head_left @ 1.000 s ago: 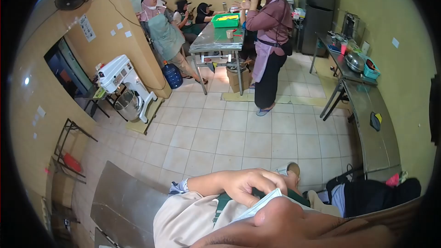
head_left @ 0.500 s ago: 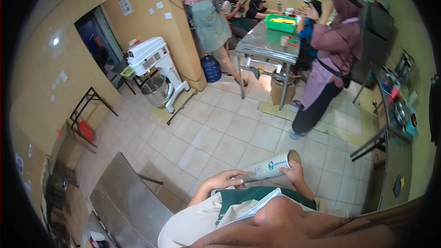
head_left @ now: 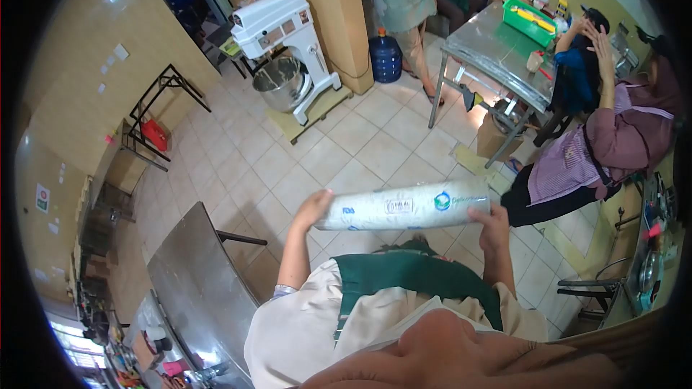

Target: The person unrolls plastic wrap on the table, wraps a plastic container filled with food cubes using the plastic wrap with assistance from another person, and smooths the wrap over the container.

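Observation:
A long, pale roll in printed clear wrapping [head_left: 367, 207] lies level in front of my body, with a blue-green logo and a "HALAL" mark on its side. My left hand [head_left: 314, 209] grips its left end. At the other end, my right hand [head_left: 491, 225] is closed round the roll, thumb on the front. Parts of the fingers of both hands are hidden behind it. What the roll is made of I cannot tell.
To my left stands a metal table [head_left: 194, 288]. Ahead are a white stand mixer [head_left: 277, 32], a blue water jug [head_left: 386, 56] and a steel table [head_left: 483, 43] bearing a green basket [head_left: 528, 23]. A person in purple [head_left: 620, 130] stands at right; several others are beyond.
The roll has come up and swung from slanted to nearly level, showing more of its length. My hands now sit farther apart at its ends. My view has turned left and down.

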{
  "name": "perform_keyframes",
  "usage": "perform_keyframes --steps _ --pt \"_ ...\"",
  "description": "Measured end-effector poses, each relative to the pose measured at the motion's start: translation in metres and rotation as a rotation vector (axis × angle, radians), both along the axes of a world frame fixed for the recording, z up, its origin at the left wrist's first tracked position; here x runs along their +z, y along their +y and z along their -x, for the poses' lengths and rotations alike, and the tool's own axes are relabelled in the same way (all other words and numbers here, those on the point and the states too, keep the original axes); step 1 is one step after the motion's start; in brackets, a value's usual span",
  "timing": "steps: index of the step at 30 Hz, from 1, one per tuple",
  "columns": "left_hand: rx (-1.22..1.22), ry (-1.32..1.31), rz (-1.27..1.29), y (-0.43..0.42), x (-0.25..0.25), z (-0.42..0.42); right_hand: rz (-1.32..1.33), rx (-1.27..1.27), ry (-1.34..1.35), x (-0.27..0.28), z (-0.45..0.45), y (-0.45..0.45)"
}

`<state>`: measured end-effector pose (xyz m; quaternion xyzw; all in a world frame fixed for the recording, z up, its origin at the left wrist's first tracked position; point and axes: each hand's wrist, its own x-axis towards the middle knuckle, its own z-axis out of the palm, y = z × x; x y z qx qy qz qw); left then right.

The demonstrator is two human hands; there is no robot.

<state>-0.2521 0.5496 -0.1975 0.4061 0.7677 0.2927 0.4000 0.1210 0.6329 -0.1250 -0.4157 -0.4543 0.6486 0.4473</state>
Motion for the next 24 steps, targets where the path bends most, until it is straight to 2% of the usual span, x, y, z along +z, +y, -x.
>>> perform_keyframes --steps 1,3,4,6,9,11,16,19,21,22,24 --pt "0.003 -0.006 0.027 0.004 0.008 0.005 0.027 0.003 -0.006 -0.001 0.002 0.017" --pt "0.384 -0.085 -0.134 0.016 0.015 0.012 0.039 0.051 0.102 -0.005 0.009 0.058" --pt "0.411 -0.082 -0.124 0.025 0.013 0.017 0.045 0.088 0.124 -0.007 0.015 0.079" --pt "0.538 -0.431 -0.185 0.04 0.01 0.033 0.044 0.146 0.143 -0.005 0.036 0.117" --pt "0.599 -0.319 -0.253 0.063 0.009 0.046 0.025 0.271 0.132 -0.009 0.065 0.183" --pt "0.732 -0.376 -0.358 0.063 0.016 0.047 -0.006 0.314 0.068 -0.011 0.091 0.218" --pt "0.93 -0.338 -0.472 0.026 0.019 0.035 0.006 0.518 -0.068 -0.025 0.188 0.283" --pt "1.173 -0.364 -0.478 -0.014 0.032 0.039 -0.026 0.718 -0.106 -0.033 0.269 0.281" --pt "1.333 -0.3 -0.545 -0.054 0.01 0.033 -0.002 0.857 -0.121 -0.049 0.319 0.259" --pt "1.386 -0.279 -0.578 -0.072 0.01 0.036 -0.013 0.967 -0.134 -0.04 0.347 0.24" --pt "1.616 -0.277 -0.693 -0.112 0.003 0.038 -0.009 1.14 -0.153 -0.048 0.396 0.206"
